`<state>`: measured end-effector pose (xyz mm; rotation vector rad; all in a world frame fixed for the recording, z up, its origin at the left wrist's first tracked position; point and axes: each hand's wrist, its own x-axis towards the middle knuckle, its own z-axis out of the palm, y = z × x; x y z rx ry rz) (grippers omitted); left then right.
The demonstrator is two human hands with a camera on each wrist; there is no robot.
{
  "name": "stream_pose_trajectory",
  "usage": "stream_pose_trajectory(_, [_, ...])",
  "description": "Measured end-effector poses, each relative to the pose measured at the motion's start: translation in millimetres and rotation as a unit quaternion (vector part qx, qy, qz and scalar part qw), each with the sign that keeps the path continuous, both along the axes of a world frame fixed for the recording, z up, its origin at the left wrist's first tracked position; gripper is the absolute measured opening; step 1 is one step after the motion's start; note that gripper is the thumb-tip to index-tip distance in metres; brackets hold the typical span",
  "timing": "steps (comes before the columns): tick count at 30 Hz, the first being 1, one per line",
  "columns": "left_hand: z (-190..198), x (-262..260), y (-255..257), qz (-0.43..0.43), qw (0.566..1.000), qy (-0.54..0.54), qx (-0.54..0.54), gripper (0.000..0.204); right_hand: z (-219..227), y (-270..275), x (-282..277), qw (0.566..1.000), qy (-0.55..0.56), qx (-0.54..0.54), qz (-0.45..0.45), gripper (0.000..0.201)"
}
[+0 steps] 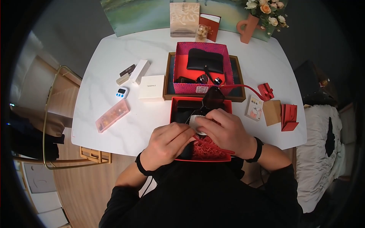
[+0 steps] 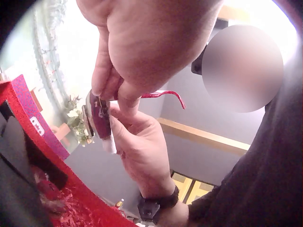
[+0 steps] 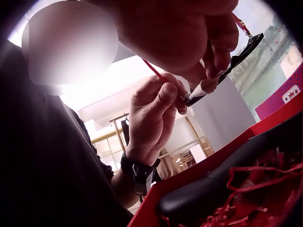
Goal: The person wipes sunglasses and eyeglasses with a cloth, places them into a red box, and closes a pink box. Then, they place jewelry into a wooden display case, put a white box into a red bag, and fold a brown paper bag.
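Above an open red box (image 1: 232,131), both hands are on a pair of sunglasses (image 1: 213,98) with dark lenses and red temples. My left hand (image 1: 167,142) grips the frame near one temple's hinge. A small white cloth (image 1: 195,124) is pinched in my right hand (image 1: 227,133) and pressed to the lens nearer my body. In the left wrist view the cloth (image 2: 109,144) shows below the frame's edge, beside the right thumb. The other dark lens (image 3: 248,49) sticks out past the right fingers in the right wrist view. Fingers hide much of the near lens.
Red paper shreds (image 1: 207,150) and a black case (image 3: 203,184) lie in the red box. Behind it, a patterned pink box (image 1: 201,89) holds a black pouch (image 1: 205,60). White boxes (image 1: 152,88), a timer (image 1: 121,92) and a pink case (image 1: 112,116) lie left; small red boxes (image 1: 289,116) right.
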<state>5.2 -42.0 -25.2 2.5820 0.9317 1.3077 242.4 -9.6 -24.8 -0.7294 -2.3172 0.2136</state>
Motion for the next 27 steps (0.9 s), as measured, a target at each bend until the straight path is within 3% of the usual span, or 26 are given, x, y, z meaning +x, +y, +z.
stream_pose_trajectory(7, [-2.8,1.3,-0.1,-0.007,1.000,0.001,-0.001,0.024,3.9,-4.4,-1.1,0.999,-0.009,-0.018,-0.036,0.027])
stream_pose_trajectory(15, [-4.5,1.6,-0.1,-0.018,1.000,0.003,-0.015,0.026,-5.6,-3.9,-2.8,0.986,0.021,-0.150,-0.069,0.018])
stream_pose_trajectory(22, [-4.0,1.2,-0.5,-0.014,1.000,0.005,-0.014,0.028,0.4,-3.4,-3.1,0.989,0.026,-0.130,-0.068,0.018])
stream_pose_trajectory(27, [-4.0,2.3,-0.3,-0.007,1.000,-0.004,-0.023,0.025,1.2,-3.0,-3.4,0.998,0.029,-0.033,-0.039,0.016])
